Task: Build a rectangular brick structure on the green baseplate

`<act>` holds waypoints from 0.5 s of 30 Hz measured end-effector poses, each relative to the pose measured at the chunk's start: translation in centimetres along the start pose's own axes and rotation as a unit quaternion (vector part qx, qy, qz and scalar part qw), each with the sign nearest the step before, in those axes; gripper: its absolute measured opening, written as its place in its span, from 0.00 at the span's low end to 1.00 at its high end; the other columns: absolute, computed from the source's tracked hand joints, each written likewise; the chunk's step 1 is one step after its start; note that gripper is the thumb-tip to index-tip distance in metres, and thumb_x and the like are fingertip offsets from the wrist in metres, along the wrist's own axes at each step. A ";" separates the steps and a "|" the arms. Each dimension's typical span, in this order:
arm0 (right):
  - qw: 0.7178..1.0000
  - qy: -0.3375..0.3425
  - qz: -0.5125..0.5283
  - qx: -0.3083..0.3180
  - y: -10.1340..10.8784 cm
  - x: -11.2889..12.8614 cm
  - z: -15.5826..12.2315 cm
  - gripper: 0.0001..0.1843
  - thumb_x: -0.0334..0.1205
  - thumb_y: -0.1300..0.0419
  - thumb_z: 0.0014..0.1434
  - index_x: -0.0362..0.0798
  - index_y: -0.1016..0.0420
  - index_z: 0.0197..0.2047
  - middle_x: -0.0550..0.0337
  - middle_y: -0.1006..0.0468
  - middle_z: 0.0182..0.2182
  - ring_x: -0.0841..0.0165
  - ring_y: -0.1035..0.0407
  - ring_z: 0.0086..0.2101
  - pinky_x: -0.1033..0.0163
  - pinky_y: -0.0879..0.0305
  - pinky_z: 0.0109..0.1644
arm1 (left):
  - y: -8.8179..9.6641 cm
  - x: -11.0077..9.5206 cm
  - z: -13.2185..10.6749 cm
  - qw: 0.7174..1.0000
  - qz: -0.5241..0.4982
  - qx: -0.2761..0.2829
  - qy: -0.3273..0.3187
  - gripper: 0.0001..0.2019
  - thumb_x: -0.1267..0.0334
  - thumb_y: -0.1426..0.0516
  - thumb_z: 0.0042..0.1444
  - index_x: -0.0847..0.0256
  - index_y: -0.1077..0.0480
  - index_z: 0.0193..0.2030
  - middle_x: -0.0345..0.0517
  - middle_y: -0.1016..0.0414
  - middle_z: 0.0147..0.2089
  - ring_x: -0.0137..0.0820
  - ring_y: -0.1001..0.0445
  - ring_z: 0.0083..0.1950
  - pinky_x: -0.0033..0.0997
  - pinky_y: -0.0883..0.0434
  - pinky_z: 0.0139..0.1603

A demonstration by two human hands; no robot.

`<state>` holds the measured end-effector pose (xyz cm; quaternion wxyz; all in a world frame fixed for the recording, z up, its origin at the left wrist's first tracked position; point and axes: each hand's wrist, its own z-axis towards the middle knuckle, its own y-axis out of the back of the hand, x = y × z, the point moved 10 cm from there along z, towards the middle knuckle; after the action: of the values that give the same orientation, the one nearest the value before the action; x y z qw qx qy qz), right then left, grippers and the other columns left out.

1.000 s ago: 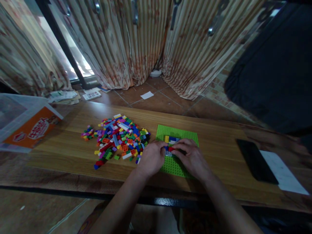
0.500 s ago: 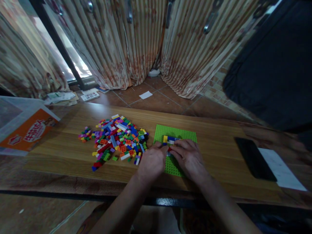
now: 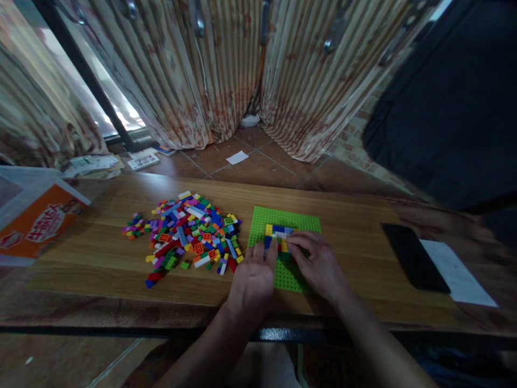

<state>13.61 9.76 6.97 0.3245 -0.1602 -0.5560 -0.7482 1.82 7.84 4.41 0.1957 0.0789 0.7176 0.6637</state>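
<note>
A green studded baseplate lies on the wooden table in front of me. On it stands a low block of building bricks in yellow, blue, white, red and green. My left hand rests at the plate's left side, fingers stretched out and touching the built bricks' left edge; it holds nothing. From the right, my right hand pinches at the build's right part with thumb and forefinger. A brick seems to be between those fingertips, but they cover most of it and its colour is unclear.
Left of the plate spreads a pile of loose bricks in many colours. A clear plastic box with an orange label stands at the far left. To the right lie a black phone-like slab and a white paper sheet.
My hands have moved apart, uncovering more of the build. The left fingers have straightened out from a pinch. My right hand stays pinched at the bricks. The view has shifted slightly.
</note>
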 end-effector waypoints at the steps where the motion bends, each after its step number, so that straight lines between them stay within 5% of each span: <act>1: 1.000 -0.008 -0.001 -0.014 0.3 -0.2 0.0 0.11 0.42 0.45 0.62 0.53 0.21 0.37 0.56 0.21 0.40 0.62 0.29 0.43 0.53 0.33 0.50 | -0.1 0.0 -0.1 1.000 0.003 -0.001 0.000 0.27 0.74 0.53 0.59 0.61 0.40 0.66 0.57 0.29 0.54 0.40 0.28 0.51 0.36 0.26 0.48; 15: 0.996 -0.075 -0.027 -0.044 1.3 -2.1 0.5 0.12 0.40 0.47 0.61 0.49 0.22 0.37 0.54 0.21 0.37 0.62 0.28 0.40 0.55 0.33 0.48 | 0.0 -0.9 0.3 0.998 0.056 0.025 0.016 0.23 0.74 0.54 0.61 0.64 0.36 0.63 0.60 0.29 0.51 0.43 0.27 0.50 0.38 0.24 0.41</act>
<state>15.96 10.62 6.84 0.2539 -0.2148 -0.5493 -0.7666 2.78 7.74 4.61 0.1443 0.1133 0.7317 0.6564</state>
